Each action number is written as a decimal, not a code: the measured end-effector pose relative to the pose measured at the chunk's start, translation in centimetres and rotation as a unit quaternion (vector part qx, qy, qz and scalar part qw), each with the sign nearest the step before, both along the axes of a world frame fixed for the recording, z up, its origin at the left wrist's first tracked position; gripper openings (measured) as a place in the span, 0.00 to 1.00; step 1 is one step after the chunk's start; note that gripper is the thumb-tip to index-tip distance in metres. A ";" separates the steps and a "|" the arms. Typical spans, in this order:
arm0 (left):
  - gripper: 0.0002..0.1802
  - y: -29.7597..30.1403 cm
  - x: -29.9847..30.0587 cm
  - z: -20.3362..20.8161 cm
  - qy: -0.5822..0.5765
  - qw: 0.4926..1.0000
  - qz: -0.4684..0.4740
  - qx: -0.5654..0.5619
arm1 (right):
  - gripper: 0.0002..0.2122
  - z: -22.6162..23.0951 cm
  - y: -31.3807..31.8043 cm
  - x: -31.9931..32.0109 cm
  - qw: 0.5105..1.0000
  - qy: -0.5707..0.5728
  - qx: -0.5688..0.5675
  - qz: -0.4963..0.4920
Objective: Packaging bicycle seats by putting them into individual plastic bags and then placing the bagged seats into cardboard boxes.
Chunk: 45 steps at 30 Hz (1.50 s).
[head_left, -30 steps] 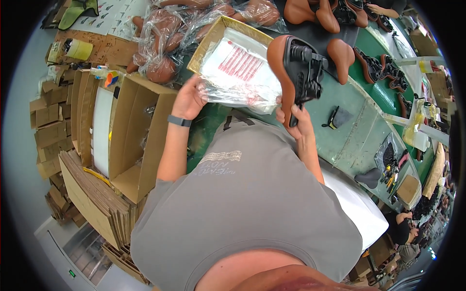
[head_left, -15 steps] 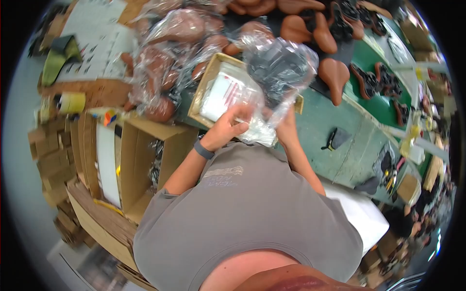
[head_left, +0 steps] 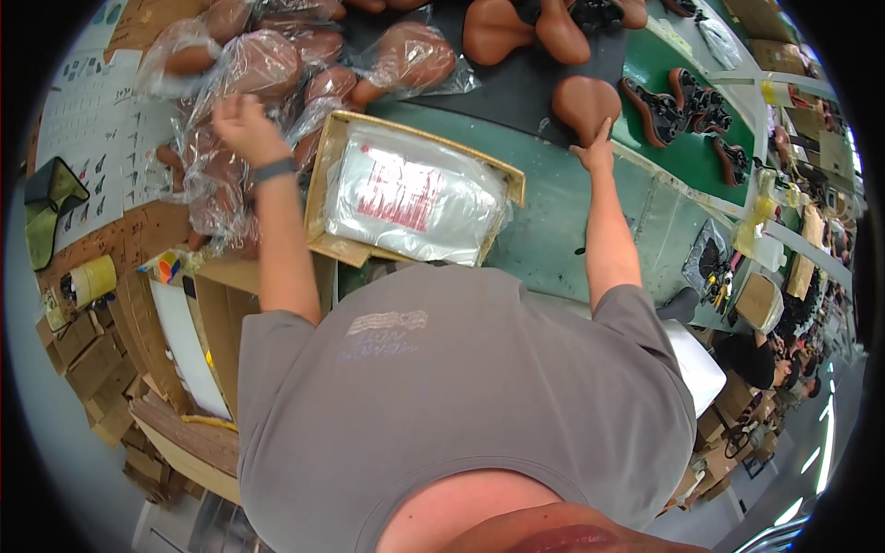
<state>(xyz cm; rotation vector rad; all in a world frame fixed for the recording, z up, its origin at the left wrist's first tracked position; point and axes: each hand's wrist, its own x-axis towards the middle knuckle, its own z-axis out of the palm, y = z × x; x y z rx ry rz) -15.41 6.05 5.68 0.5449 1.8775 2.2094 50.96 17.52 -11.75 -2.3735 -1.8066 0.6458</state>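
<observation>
My right hand (head_left: 597, 152) has its thumb and fingers around the narrow nose of a brown bicycle saddle (head_left: 586, 101), which lies on a black mat. My left hand (head_left: 247, 127) is raised over a pile of brown saddles in clear plastic bags (head_left: 263, 64); its fingers are somewhat spread and nothing shows in them. Between my arms stands an open cardboard box (head_left: 321, 198) holding a stack of clear plastic bags (head_left: 415, 198) with red print. At the upper left, one bagged saddle (head_left: 184, 60) looks smeared by motion.
More bare brown saddles (head_left: 498, 32) lie along the far edge of the black mat (head_left: 516, 92). Black saddle-like parts (head_left: 654, 111) stand on the green surface at right. Tools (head_left: 724, 276) lie farther right. Open cartons (head_left: 217, 304) stand at my left beside a printed sheet (head_left: 101, 138).
The bagged saddle that both hands held over the box has left them. My left hand has moved out to the bagged pile, and my right hand has reached the bare saddle. My view has shifted.
</observation>
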 end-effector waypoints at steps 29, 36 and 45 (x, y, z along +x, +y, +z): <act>0.17 -25.4 35.9 -19.4 0.266 0.704 -0.405 -0.520 | 0.14 5.2 -43.5 9.7 0.647 0.613 -0.343 -0.296; 0.15 -27.6 29.9 -15.2 0.251 0.838 -0.352 -0.334 | 0.27 9.7 -44.6 7.8 0.667 0.686 -0.233 -0.177; 0.15 -33.1 29.7 -1.1 0.015 0.870 -0.407 -0.279 | 0.39 18.2 -39.2 -3.1 0.459 0.818 -0.343 0.038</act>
